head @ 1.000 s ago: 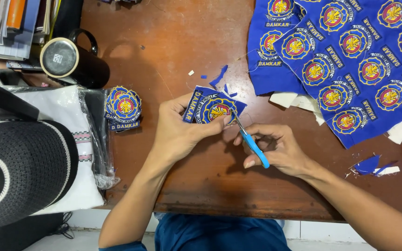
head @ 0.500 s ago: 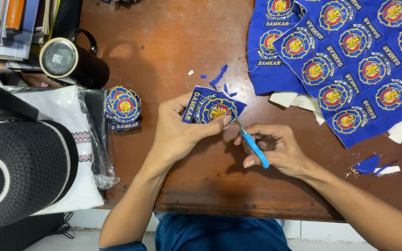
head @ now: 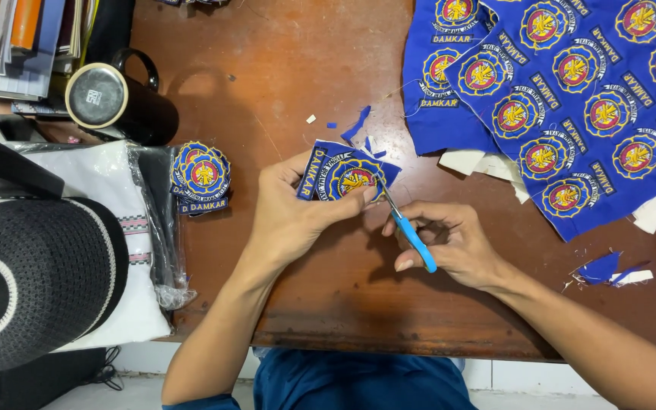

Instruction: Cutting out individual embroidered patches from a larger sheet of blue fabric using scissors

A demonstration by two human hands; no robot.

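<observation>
Left hand (head: 294, 216) holds a blue embroidered patch (head: 345, 176) above the table (head: 282, 68), fingers (head: 343, 209) pinched narrow on its lower edge, thumb on top. The patch still carries a ragged blue fabric margin around its round gold-and-red emblem.

Right hand (head: 449, 243) grips small blue-handled scissors (head: 408, 228), fingers closed around the handle; the blade tips meet the patch's lower right edge, just beside the left fingertips. Whether the blades are parted cannot be told at this size.

Progress, as judged from the layout:
- One trimmed stack of finished patches (head: 201, 175) lies on the table left of the left hand, near its wrist side, edges cut clean to the emblem's outline.
- Blue offcuts (head: 357, 125) lie just beyond the held patch; more scraps (head: 605, 269) sit right of the right hand.
- A large blue sheet of uncut patches (head: 571, 99) fills the table beyond and to the right of the right hand, many emblems in rows. Most of the work appears left.
- The patch in hand looks partly trimmed: margin remains on the left and top.

Other items: black tumbler (head: 115, 102) lying beyond the left hand; black knitted cap (head: 32, 281) on folded white cloth in a plastic bag (head: 127, 228), far left.
</observation>
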